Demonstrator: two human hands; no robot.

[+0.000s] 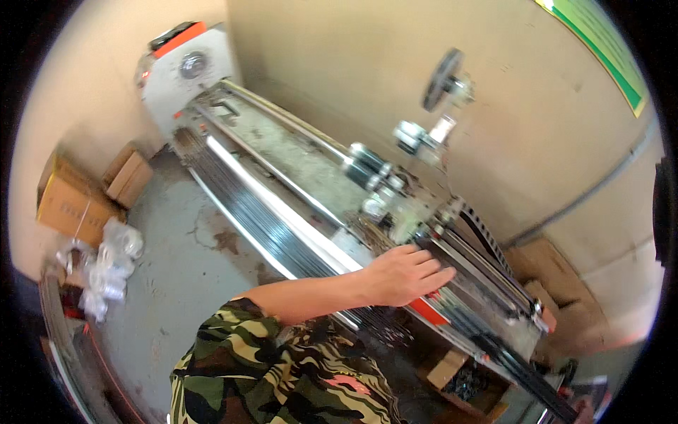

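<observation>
My left hand [406, 275] reaches across the front of a long bench machine [296, 166] from a camouflage sleeve [233, 346]. Its back faces up and its fingers curl down beside a red part [429, 309] on the front edge; whatever lies beneath the fingers is hidden. Below the forearm runs a rack of thin dark rods [265, 226], with a white bar [282, 208] along it. More long black rods [505, 353] slant down to the lower right from near the hand. My right hand does not show.
A grey end housing [169, 88] with a round fitting closes the machine's far left end. A motor [367, 166] and a wheel [443, 79] stand behind my hand. Cardboard boxes [78, 205] and clear plastic bags [109, 265] lie at left. An open carton [459, 403] sits below the machine.
</observation>
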